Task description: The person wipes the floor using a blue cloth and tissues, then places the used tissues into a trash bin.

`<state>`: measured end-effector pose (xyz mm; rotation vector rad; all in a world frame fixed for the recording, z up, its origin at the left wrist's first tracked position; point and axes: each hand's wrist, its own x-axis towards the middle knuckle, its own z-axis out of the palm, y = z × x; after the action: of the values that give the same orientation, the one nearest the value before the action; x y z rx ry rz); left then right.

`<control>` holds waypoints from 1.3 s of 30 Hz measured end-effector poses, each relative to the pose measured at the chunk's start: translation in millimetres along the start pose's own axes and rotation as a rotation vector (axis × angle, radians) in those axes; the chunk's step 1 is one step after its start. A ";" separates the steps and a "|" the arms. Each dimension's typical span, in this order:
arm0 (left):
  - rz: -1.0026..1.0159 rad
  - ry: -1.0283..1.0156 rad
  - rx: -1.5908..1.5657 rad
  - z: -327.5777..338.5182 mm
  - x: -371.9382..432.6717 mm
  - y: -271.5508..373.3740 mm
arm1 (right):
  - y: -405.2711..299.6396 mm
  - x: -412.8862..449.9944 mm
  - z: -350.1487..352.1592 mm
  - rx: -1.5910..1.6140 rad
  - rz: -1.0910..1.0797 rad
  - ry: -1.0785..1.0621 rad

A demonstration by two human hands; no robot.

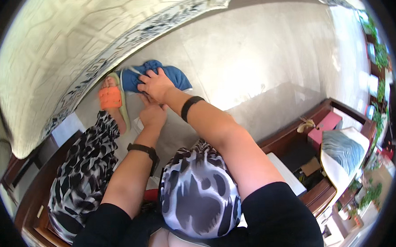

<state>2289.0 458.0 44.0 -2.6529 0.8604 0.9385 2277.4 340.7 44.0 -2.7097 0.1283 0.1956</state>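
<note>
A blue fabric item (179, 77) with a pale edge lies low by the floor, just right of an orange-strapped slipper (110, 98) on my foot. My right hand (156, 85) rests on top of the blue fabric, its fingers spread and bent over it; whether they pinch it is unclear. Below and to the left, my left hand (153, 114) reaches to the near edge of the fabric, fingers partly hidden beneath the right hand. Dark bands circle both forearms. Patterned trousers (201, 196) cover my knees.
A pale patterned tablecloth (81, 39) hangs along the upper left. On the right, a dark wooden bench (320, 194) bears a pink box (327, 126), a blue-and-white cushion (345, 153) and a white box (288, 176). Green plants (370, 193) stand farther off.
</note>
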 end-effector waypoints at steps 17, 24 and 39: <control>-0.024 -0.132 -0.126 -20.5 4.4 15.0 | 123.9 -248.8 10.6 0.060 1.212 0.406; 0.008 -0.020 -0.144 -10.8 14.2 -1.0 | 19.5 -139.5 28.3 0.002 0.664 0.192; -0.038 -0.047 -0.228 13.9 -38.0 -28.8 | 61.3 -229.1 -30.4 -0.187 1.298 0.245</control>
<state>2274.9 503.8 56.9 -2.8113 0.7298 1.1476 2047.8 286.3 82.6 -2.3510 1.9708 0.2296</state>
